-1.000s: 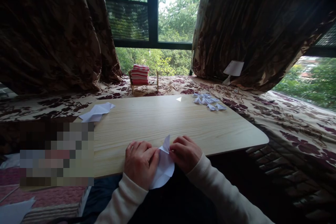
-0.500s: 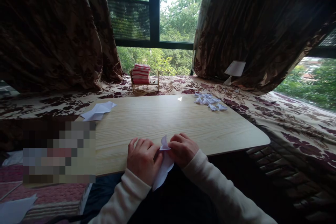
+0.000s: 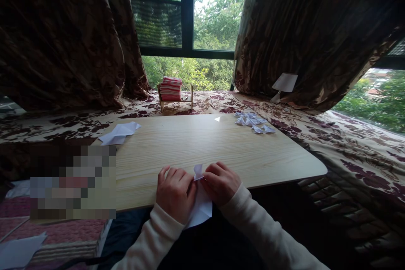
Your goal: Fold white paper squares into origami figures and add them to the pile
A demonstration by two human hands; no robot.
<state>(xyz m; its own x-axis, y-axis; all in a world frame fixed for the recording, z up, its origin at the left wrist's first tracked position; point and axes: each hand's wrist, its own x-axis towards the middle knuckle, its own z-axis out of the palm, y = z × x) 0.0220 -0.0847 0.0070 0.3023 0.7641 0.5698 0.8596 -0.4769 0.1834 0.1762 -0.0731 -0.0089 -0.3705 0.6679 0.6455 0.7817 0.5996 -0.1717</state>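
A white sheet of paper [image 3: 201, 207] hangs over the near edge of the light wooden table [image 3: 202, 143]. My left hand [image 3: 175, 192] and my right hand [image 3: 220, 181] both pinch it, fingers curled, one on each side. A small folded tip of the paper sticks up between my fingertips. Both sleeves are cream-coloured.
Several small folded paper pieces [image 3: 253, 121] lie at the table's far right, one tiny piece [image 3: 217, 119] beside them. Loose white sheets [image 3: 119, 133] lie at the far left. A striped stack on a small wooden stand [image 3: 171, 91] sits by the window. Dark curtains hang on both sides.
The paper has been folded smaller and its raised tip is lower. Both hands have drawn slightly closer together on it.
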